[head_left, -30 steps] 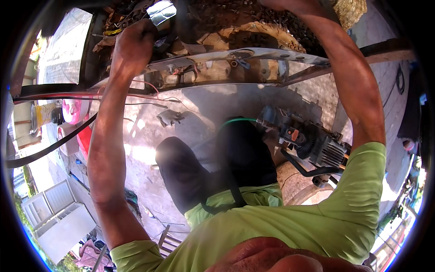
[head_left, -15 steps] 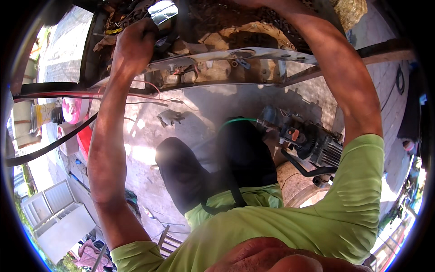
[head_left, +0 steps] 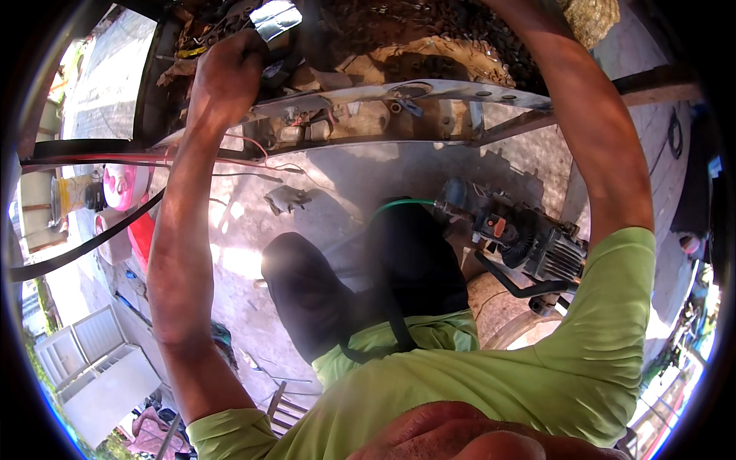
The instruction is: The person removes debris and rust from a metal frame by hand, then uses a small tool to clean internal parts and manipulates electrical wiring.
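My left hand (head_left: 229,70) is curled into a fist over the left part of a cluttered workbench. Whatever its fingers hold, if anything, is hidden. A shiny, mirror-like silver piece (head_left: 276,18) stands just beyond the knuckles, and a dark object lies right beside them. Only the forearm of my right arm (head_left: 537,46) shows, reaching over the bench's right part. My right hand itself lies past the upper edge of the picture. Small rusty metal parts (head_left: 429,27) and brown scraps cover the benchtop between the arms.
A perforated metal rail (head_left: 360,95) edges the bench, with a parts-filled shelf (head_left: 368,121) below. An air compressor (head_left: 529,238) with a green hose sits by my right leg. Thin red wires (head_left: 253,146) and a black cable (head_left: 92,249) run at left, near a pink container (head_left: 125,186).
My right arm has shifted right and farther up, taking the wrist out of the picture and uncovering more small parts. The left hand has stayed nearly still.
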`<state>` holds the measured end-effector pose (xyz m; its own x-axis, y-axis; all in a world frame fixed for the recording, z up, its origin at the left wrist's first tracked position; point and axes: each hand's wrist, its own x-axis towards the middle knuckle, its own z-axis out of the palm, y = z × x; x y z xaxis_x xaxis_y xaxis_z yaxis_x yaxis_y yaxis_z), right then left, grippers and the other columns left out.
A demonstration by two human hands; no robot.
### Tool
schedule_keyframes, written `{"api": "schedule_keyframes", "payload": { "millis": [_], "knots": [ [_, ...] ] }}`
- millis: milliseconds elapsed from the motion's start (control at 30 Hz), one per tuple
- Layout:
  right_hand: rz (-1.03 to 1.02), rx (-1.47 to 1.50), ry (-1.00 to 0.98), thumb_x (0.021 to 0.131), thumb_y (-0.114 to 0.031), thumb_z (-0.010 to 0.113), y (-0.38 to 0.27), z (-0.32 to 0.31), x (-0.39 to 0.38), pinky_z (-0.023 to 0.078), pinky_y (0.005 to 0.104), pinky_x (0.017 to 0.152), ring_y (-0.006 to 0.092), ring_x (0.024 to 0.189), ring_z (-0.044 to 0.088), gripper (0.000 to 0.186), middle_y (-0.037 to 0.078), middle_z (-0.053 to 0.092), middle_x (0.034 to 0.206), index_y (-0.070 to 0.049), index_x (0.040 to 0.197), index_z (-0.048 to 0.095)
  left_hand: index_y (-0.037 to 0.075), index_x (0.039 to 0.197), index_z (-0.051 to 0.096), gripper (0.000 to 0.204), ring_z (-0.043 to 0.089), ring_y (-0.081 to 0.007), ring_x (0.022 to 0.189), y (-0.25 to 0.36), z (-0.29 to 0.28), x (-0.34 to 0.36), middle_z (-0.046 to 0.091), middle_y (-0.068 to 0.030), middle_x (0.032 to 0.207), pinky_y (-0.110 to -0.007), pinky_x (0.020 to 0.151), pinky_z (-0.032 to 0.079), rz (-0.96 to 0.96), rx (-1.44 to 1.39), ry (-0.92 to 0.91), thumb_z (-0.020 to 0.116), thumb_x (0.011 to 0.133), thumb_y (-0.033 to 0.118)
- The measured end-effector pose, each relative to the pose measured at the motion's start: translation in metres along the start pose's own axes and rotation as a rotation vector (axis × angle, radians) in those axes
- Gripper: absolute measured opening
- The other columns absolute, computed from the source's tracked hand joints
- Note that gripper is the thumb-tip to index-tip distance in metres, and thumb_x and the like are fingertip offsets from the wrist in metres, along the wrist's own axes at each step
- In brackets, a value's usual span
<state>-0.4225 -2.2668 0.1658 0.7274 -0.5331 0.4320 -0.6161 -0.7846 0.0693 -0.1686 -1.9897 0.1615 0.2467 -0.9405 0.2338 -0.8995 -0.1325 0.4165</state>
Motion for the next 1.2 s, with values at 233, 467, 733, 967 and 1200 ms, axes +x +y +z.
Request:
{"api": "schedule_keyframes", "payload": {
  "millis": [233,467,733,967,1200],
  "knots": [
    [-0.135,0.267,-0.403,0.074,-0.023,0.068,-0.061,-0.028,-0.008,0.053,0.0506,0.083,0.0415,0.094,0.068,0.033,0.024,0.071,0.096,-0.004,0.100,0.074,0.005,0.095,0.066,0.016,0.067,-0.0242,0.082,-0.001,-0.001,-0.002,0.069,-0.0134,0.086,-0.035,0.078,0.050,-0.011,-0.007,0.011,0.053,0.088,0.011],
    [-0.074,0.157,-0.427,0.075,-0.020,0.067,-0.044,-0.028,-0.012,0.054,0.0493,0.085,0.0398,0.097,0.068,0.030,0.024,0.071,0.098,-0.006,0.101,0.075,0.005,0.096,0.067,0.017,0.066,-0.0247,0.082,0.002,0.000,0.000,0.069,-0.0140,0.086,-0.036,0.078,0.050,-0.019,0.010,0.013,0.053,0.089,0.013],
    [0.064,0.068,-0.407,0.074,-0.019,0.066,-0.019,-0.021,-0.001,0.055,0.0487,0.080,0.0388,0.091,0.070,0.027,0.022,0.072,0.094,-0.006,0.096,0.076,0.005,0.097,0.067,0.018,0.066,-0.0258,0.082,0.004,-0.001,-0.001,0.068,-0.0148,0.088,-0.036,0.078,0.050,-0.045,0.004,-0.006,0.053,0.090,0.014],
    [0.168,-0.018,-0.335,0.070,-0.019,0.069,-0.004,-0.013,0.000,0.055,0.0476,0.073,0.0387,0.086,0.070,0.022,0.021,0.071,0.089,-0.006,0.087,0.075,0.005,0.096,0.067,0.018,0.067,-0.0268,0.084,0.004,-0.001,0.000,0.069,-0.0151,0.088,-0.037,0.078,0.050,-0.047,0.003,-0.015,0.054,0.090,0.015],
    [0.012,0.197,-0.265,0.073,-0.021,0.069,-0.030,-0.019,0.001,0.054,0.0485,0.082,0.0391,0.093,0.069,0.028,0.022,0.071,0.095,-0.005,0.095,0.075,0.005,0.096,0.067,0.018,0.067,-0.0249,0.083,0.004,-0.003,-0.001,0.069,-0.0138,0.087,-0.036,0.079,0.050,-0.047,-0.023,-0.025,0.053,0.089,0.014]
  ]
}}
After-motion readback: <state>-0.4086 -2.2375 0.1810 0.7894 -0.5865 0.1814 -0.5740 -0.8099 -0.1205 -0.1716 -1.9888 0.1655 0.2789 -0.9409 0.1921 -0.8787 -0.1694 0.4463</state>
